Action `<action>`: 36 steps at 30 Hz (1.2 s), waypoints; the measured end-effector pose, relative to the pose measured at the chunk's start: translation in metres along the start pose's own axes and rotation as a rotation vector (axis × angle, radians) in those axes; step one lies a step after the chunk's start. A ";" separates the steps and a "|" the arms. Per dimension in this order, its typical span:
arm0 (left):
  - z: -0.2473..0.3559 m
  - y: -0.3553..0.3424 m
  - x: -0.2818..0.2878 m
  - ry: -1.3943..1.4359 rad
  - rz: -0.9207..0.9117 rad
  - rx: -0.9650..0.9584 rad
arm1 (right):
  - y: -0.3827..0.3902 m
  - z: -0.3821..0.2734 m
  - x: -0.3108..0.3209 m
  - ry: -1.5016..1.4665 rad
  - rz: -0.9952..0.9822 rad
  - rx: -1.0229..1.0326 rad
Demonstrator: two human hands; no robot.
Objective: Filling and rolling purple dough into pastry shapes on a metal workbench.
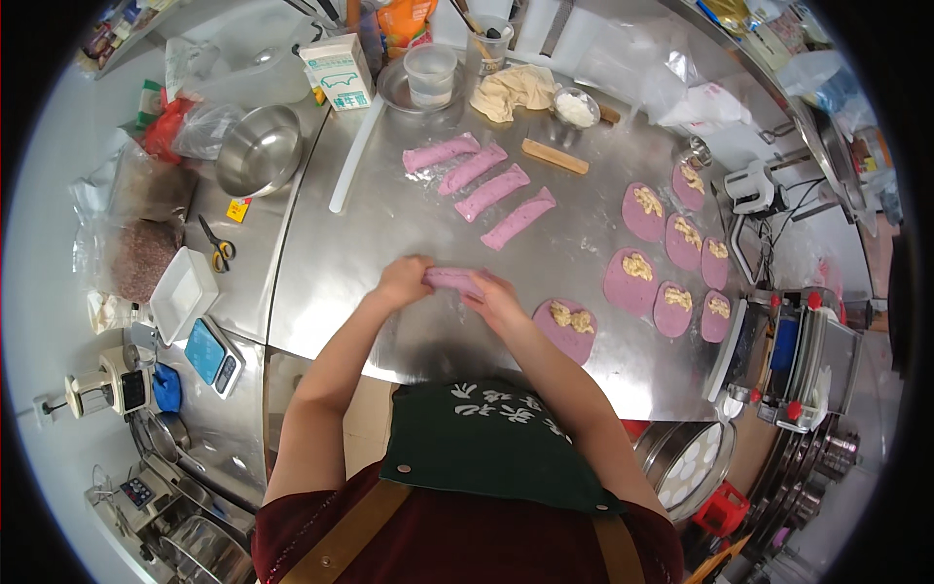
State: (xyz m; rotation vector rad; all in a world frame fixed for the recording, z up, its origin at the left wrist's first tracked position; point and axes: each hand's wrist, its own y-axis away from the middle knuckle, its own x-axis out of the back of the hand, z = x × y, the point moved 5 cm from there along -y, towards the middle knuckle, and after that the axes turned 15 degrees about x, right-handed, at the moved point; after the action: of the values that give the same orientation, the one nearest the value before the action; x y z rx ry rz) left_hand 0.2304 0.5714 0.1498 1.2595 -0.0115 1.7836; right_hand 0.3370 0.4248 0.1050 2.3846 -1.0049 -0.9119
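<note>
A pink dough roll (451,279) lies crosswise between my hands over the steel table. Closed round its left end is my left hand (403,281). At the other end, my right hand (497,300) has its fingers bent onto the dough. Just right of that hand lies a flat pink dough round (562,336) with pale yellow shredded filling on it. Farther off, several finished-looking pink rolls (491,192) rest in a slanting row. More flat pink dough pieces (632,282), each topped with the same filling, are spread along the table's right side.
Behind the rolls are a wooden bar (555,157), a cloth (511,92), a bowl of white powder (576,108) and a long white rod (356,158). Scissors (217,243), a steel bowl (259,151) and a scale (214,355) stand left. A rolling machine (788,350) borders the right.
</note>
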 end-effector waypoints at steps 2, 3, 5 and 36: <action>-0.008 -0.016 0.025 -0.084 0.074 -0.030 | -0.021 -0.001 -0.021 0.011 -0.109 0.049; -0.014 -0.023 0.034 -0.088 0.079 -0.027 | -0.030 -0.004 -0.034 0.008 -0.115 0.050; -0.025 -0.037 0.055 -0.070 0.160 0.013 | -0.050 -0.013 -0.059 0.103 -0.168 0.081; 0.060 0.121 -0.098 0.350 0.627 -0.033 | 0.194 -0.061 0.246 0.185 0.347 0.344</action>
State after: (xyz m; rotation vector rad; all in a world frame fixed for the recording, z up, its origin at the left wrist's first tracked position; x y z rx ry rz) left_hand 0.1976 0.4082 0.1617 0.9584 -0.2607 2.5130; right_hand 0.4162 0.1204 0.1579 2.3897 -1.5367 -0.4111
